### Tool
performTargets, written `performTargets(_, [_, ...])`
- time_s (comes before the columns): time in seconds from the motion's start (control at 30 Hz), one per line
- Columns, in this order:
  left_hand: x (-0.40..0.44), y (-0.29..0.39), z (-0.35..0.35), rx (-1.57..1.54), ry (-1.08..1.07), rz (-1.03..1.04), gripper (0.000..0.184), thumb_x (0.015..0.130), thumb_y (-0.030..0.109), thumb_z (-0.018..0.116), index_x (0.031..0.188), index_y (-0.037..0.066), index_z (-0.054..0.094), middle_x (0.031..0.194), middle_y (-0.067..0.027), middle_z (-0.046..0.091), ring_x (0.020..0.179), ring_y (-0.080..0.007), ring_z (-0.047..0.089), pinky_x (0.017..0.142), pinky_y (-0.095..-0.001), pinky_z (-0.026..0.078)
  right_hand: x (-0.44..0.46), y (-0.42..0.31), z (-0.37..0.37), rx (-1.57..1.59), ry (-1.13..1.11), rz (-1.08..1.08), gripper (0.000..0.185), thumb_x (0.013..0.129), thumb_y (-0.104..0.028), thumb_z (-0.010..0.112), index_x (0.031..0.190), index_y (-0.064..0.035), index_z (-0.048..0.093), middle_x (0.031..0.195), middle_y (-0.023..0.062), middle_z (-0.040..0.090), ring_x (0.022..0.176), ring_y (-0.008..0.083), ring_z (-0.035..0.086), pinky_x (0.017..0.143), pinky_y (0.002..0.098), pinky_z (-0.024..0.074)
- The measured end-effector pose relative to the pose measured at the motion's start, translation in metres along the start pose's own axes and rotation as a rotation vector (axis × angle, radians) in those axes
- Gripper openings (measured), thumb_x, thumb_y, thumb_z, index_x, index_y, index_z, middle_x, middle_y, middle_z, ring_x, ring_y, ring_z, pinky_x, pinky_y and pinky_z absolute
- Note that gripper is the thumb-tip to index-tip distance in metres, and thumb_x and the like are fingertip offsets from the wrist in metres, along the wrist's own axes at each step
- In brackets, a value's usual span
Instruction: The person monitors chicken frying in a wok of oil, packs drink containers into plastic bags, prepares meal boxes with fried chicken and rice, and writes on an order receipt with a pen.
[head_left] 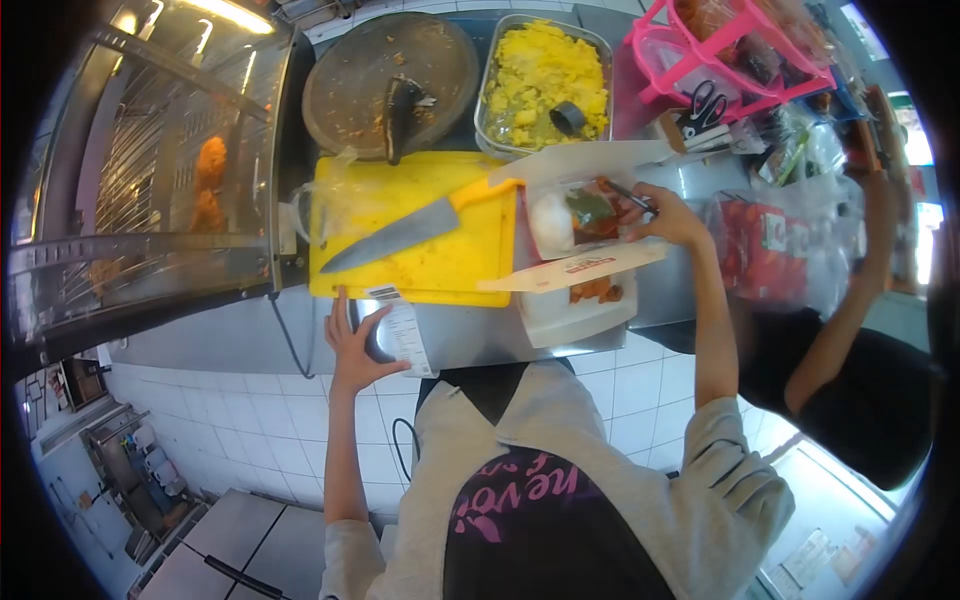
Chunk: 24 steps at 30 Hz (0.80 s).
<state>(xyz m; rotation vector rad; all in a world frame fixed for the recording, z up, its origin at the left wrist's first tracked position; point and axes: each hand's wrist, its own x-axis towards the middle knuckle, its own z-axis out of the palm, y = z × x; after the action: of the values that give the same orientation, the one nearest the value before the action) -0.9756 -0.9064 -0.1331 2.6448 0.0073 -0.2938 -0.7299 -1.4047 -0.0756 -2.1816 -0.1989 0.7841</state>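
Note:
My left hand (352, 350) is spread at the counter's front edge. Its thumb and a finger touch a printed paper receipt (407, 335), which overlaps the yellow cutting board (480, 275). On that board lies a large knife (405, 238) with a yellow handle. My right hand (672, 216) is closed around a dark, slim, stick-like thing (632, 196) over an open paper food box. In that box are white rice (551, 222) and a packet with green and red contents (592, 210). Nearer to me stands a second open box (570, 322) with brown fried pieces (595, 291).
A round chopping block (340, 75) with a dark-handled cleaver (401, 115) stands at the back, beside a tub of yellow food (545, 70). A pink basket (655, 75), scissors (708, 103) and red packs (765, 245) are to the right. A glass warmer (150, 160) borders the left. Another person's arm (850, 310) reaches in at right.

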Motion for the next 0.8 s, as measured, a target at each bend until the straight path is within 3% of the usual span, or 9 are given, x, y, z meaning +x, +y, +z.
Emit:
performTargets(0.27, [-0.003,-0.001,0.001,0.010,-0.001,-0.004,0.095,0.044,0.054,0.090,0.131,0.031,0.059,0.159,-0.0229,0.003,0.147,-0.0407,-0.001,0.114,-0.0579,0.001,0.009,-0.009,-0.005,0.042,-0.155,0.032,0.045,0.064,-0.007,0.086,0.102,-0.0029,0.062,0.087,0.0072,0.071,0.087,0.0168,0.070,0.082,0.0294,0.0512])
performTargets(0.33, [-0.003,-0.003,0.002,0.013,-0.002,-0.010,0.097,0.043,0.056,0.090,0.131,0.031,0.059,0.159,-0.0221,0.002,0.147,-0.0400,-0.002,0.114,-0.0579,0.000,0.014,-0.010,-0.005,0.023,-0.219,-0.009,0.045,0.070,-0.004,0.082,0.109,-0.0034,0.060,0.095,0.0080,0.069,0.088,0.0179,0.069,0.084,0.0320,0.0517])
performTargets(0.43, [-0.005,-0.005,0.003,0.013,-0.012,0.006,0.094,0.049,0.060,0.088,0.134,0.036,0.054,0.159,-0.0200,0.002,0.148,-0.0376,-0.006,0.114,-0.0599,-0.004,0.007,-0.018,-0.007,0.141,-0.159,0.018,0.045,0.071,-0.004,0.080,0.111,-0.0042,0.060,0.094,0.0076,0.070,0.088,0.0168,0.068,0.086,0.0324,0.0507])
performTargets(0.67, [-0.004,-0.004,0.002,0.011,-0.024,-0.006,0.094,0.049,0.060,0.088,0.133,0.035,0.055,0.159,-0.0201,0.002,0.148,-0.0375,-0.006,0.114,-0.0595,-0.005,0.013,-0.016,0.006,0.217,-0.082,-0.099,0.042,0.074,-0.003,0.079,0.112,-0.0028,0.060,0.101,0.0071,0.068,0.090,0.0150,0.065,0.083,0.0296,0.0511])
performTargets(0.8, [-0.003,-0.003,0.000,0.002,-0.031,-0.021,0.094,0.048,0.058,0.089,0.132,0.035,0.056,0.159,-0.0196,0.002,0.148,-0.0376,-0.006,0.115,-0.0590,-0.004,0.016,-0.026,0.012,0.171,-0.007,-0.006,0.053,0.072,-0.017,0.083,0.119,-0.0032,0.061,0.100,0.0043,0.067,0.084,0.0132,0.063,0.078,0.0280,0.0497])
